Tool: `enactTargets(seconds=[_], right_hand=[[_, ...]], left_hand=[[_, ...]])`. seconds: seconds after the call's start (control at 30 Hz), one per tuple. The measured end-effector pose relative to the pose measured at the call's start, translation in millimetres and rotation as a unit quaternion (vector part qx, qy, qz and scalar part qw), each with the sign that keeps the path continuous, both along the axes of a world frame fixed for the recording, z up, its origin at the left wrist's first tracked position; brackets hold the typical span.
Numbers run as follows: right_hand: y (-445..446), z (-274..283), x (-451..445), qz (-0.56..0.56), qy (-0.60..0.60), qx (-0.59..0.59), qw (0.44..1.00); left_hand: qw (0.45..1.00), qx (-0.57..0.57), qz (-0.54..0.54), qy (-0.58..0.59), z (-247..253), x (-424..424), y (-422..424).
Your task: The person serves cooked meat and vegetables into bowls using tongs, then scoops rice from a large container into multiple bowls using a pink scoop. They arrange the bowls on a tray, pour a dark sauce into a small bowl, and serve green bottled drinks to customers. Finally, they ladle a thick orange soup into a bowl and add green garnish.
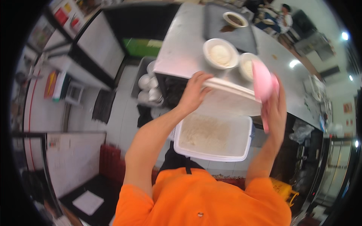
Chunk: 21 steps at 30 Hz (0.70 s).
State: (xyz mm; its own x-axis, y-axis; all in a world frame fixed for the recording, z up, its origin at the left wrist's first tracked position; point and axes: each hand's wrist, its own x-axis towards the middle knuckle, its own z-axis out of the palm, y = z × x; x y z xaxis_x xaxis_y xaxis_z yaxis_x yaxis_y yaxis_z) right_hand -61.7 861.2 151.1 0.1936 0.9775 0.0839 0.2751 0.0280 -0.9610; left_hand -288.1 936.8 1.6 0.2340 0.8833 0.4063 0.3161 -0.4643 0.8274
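Observation:
A white plastic lid point(232, 99) is tilted up at the rear of an open white plastic tub point(212, 138) with pale grains, probably rice, inside. My left hand point(195, 91) grips the lid's left upper edge. In my right hand point(275, 103) is a pink plastic scoop point(261, 80), blurred, beside the lid's right end; whether those fingers also touch the lid cannot be told. Just beyond the lid, a white bowl of rice point(220, 53) stands on the steel table point(181, 48). A second white bowl point(246, 66) with pale contents is partly hidden behind the scoop.
A grey tray point(215, 21) on the table holds a bowl of dark food point(235, 19). Left of the table, a grey crate point(137, 79) contains several white bowls. A metal rack stands at the right, with a yellow container point(281, 189) below. A person point(284, 21) sits far back.

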Motion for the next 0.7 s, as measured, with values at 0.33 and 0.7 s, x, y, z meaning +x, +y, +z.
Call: enactTargets(seconds=[0.33, 0.7], right_hand=[[-111, -200, -69, 0.342, -0.286, -0.255, 0.858], [70, -262, -385, 0.277, 0.031, -0.278, 0.919]], left_hand=[[0.998, 0.011, -0.055, -0.025, -27, -34, -44], [0.893, -0.432, 0.125, 0.012, -308, -341, -43]])
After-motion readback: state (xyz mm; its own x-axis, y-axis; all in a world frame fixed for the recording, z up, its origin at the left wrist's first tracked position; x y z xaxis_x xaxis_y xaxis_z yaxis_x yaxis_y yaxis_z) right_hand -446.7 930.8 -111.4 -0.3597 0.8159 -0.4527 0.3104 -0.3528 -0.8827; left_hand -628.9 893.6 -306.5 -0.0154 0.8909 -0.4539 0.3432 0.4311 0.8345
